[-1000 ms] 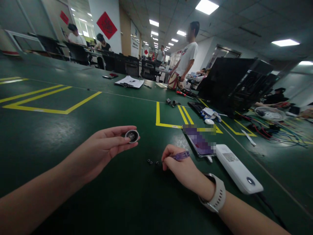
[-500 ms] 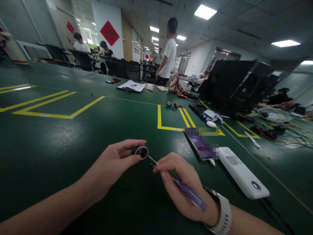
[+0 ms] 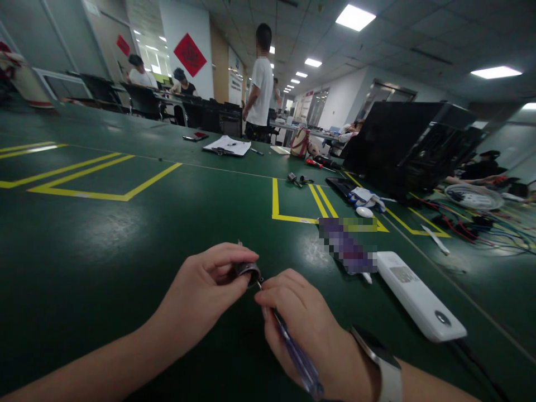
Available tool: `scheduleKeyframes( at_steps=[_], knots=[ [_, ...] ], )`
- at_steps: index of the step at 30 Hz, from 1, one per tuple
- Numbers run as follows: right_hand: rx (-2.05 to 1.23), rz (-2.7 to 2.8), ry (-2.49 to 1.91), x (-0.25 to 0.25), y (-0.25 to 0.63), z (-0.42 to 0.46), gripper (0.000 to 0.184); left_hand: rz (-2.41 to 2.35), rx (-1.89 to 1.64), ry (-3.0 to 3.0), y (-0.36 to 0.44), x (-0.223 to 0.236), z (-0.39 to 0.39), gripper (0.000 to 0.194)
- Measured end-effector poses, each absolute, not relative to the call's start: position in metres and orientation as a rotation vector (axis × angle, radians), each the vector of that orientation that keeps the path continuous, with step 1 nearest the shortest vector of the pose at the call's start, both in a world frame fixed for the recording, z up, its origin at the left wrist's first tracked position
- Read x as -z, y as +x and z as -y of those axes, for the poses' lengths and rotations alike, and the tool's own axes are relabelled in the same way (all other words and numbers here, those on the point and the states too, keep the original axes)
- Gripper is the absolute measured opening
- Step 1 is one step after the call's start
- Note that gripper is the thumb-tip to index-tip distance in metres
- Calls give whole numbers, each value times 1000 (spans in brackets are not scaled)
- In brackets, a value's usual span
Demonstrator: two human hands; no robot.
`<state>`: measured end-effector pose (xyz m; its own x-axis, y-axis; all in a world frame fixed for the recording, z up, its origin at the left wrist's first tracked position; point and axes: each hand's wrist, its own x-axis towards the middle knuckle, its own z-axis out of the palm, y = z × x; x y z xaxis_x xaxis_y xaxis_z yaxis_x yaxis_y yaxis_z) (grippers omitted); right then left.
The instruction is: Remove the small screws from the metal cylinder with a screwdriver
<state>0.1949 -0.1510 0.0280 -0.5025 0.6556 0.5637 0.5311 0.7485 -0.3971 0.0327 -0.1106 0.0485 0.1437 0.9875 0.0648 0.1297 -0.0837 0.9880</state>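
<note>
Between the thumb and fingers of my left hand point(image 3: 213, 279) is a small round metal part point(image 3: 250, 270), hollow like a cup, its open side facing right. My right hand point(image 3: 304, 324) grips a screwdriver point(image 3: 295, 354) with a clear purple handle, its thin shaft pointing up and left. The shaft's end is close to the rim of the metal part; whether it touches is hidden by my fingers. Both hands are just above the green table point(image 3: 138, 268).
Right of my hands lie a phone point(image 3: 347, 248) and a white power bank point(image 3: 419, 296) with a cable. Further back are small metal parts point(image 3: 299, 179), a glove point(image 3: 366, 198), a red screwdriver point(image 3: 314, 163), a clipboard point(image 3: 228, 146) and a black case point(image 3: 410, 139). A person point(image 3: 260, 84) stands beyond the table.
The metal part has tilted, and its opening now turns more to the right and down. My right hand has drawn nearer to it, and the screwdriver handle has swung down and left. The standing person has moved left.
</note>
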Motion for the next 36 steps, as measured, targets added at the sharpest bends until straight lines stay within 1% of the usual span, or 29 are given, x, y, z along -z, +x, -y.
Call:
scheduleKeyframes(
  at_steps=[11, 17, 28, 36],
  knots=[
    [-206, 2222, -904, -34, 191, 155, 24, -1172, -1061, 1406, 32, -49, 112, 20],
    [-191, 2232, -865, -34, 192, 155, 22, -1190, -1022, 1377, 33, -53, 113, 21],
    [-282, 2170, -894, -33, 196, 155, 24, -1160, -947, 1280, 33, -52, 112, 27],
    [-304, 2170, -843, -38, 194, 155, 22, -1155, -946, 1270, 34, -51, 111, 26]
  ],
)
